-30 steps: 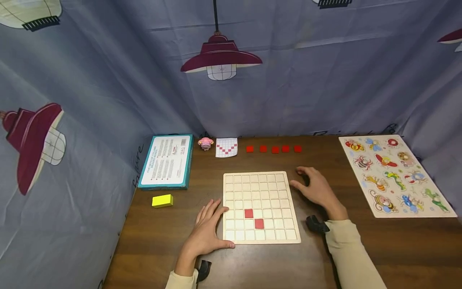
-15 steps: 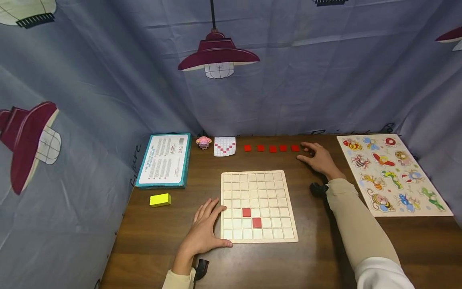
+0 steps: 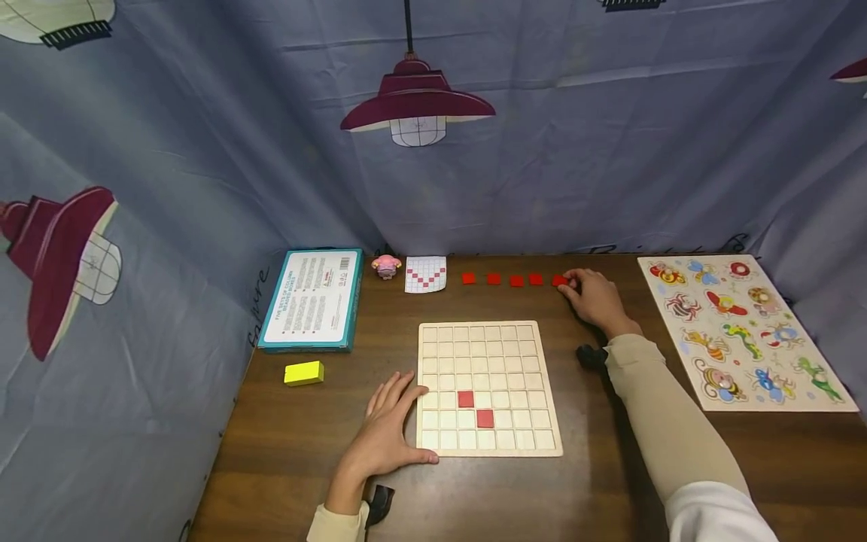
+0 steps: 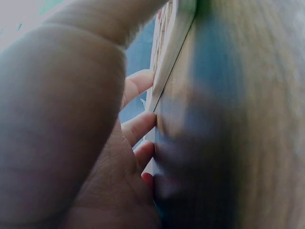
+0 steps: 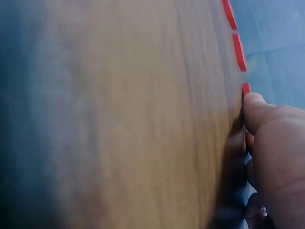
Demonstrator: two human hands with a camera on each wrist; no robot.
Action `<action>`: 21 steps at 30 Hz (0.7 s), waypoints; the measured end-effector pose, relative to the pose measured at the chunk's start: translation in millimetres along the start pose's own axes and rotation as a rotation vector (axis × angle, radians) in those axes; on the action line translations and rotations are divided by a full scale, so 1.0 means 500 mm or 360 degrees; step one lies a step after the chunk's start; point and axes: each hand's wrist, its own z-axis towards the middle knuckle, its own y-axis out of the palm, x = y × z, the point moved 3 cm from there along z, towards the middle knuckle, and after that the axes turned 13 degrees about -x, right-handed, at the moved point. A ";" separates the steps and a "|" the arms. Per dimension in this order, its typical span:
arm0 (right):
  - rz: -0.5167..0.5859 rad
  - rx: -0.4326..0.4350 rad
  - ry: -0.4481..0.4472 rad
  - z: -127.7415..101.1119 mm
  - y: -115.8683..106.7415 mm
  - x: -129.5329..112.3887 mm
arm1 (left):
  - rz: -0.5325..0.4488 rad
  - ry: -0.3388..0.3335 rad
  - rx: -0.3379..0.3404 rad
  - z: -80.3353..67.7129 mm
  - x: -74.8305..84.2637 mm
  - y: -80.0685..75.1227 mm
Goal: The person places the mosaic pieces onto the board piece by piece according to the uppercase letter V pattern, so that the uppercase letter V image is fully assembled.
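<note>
A pale wooden grid board (image 3: 508, 354) lies mid-table, with two red tiles, an upper one (image 3: 465, 400) and a lower one (image 3: 485, 418), diagonal to each other in its cells. My left hand (image 3: 382, 436) rests spread at the board's lower left, index fingertip at the left edge and thumb at the bottom corner. In the left wrist view the fingers (image 4: 140, 125) lie along the board's side. Beyond the board, my right hand (image 3: 596, 301) pinches the rightmost red tile (image 3: 558, 280) of a row. The right wrist view shows the thumb (image 5: 256, 109) against that tile (image 5: 246, 88).
Left of that tile are several more red tiles (image 3: 517, 281). A pattern card (image 3: 426, 275), a pink figurine (image 3: 386, 266) and a teal box (image 3: 311, 301) stand along the back left, with a yellow block (image 3: 304, 373) nearer. An insect puzzle board (image 3: 745, 331) lies at right.
My right hand has moved up from beside the board to the end of the tile row, and its thumb and fingers have closed at the last tile. The left hand stays put.
</note>
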 end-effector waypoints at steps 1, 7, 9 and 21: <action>-0.0010 -0.0007 0.0001 -0.003 0.001 -0.002 | 0.0002 -0.0002 0.0002 0.001 0.000 0.000; 0.0028 0.0035 -0.0052 -0.018 0.007 -0.006 | 0.0024 -0.0016 -0.0001 0.003 0.000 -0.002; 0.0063 0.0044 -0.0095 -0.025 0.008 -0.011 | 0.0011 -0.0017 -0.0004 0.003 0.001 -0.002; 0.0178 0.0086 -0.0287 -0.109 0.027 -0.108 | -0.0002 -0.0032 -0.0008 0.002 0.006 -0.002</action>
